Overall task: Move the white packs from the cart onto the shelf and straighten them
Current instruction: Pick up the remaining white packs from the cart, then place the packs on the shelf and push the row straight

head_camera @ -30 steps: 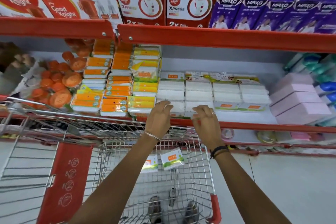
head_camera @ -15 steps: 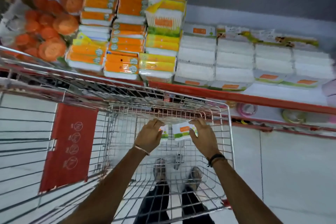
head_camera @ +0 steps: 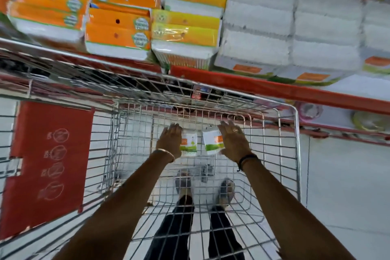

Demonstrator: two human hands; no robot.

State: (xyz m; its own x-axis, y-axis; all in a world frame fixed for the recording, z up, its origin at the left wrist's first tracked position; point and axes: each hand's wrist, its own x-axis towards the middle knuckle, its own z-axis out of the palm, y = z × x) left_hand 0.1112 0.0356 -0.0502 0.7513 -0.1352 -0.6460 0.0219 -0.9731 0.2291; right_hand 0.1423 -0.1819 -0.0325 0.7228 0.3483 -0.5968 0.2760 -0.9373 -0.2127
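Note:
Two small white packs with orange and green labels lie deep in the wire cart (head_camera: pixel 296 133), near its far wall. My left hand (head_camera: pixel 170 140) grips the left white pack (head_camera: pixel 189 143) from its left side. My right hand (head_camera: pixel 233 141) lies over the right edge of the right white pack (head_camera: pixel 211 141), which is tilted; the fingers are stretched along it. Above the cart, on the shelf with the red front edge (head_camera: pixel 274 88), stand neat stacks of the same white packs (head_camera: pixel 259 27).
Orange packs (head_camera: pixel 118 27) and yellow packs (head_camera: pixel 185 27) fill the shelf left of the white stacks. A red flap (head_camera: pixel 48 164) hangs on a second cart at the left. My feet (head_camera: pixel 183 183) show through the cart floor. White floor tiles lie to the right.
My hands left the shelf front and went down into the cart onto the two packs. My view tilted downward and closer to the cart.

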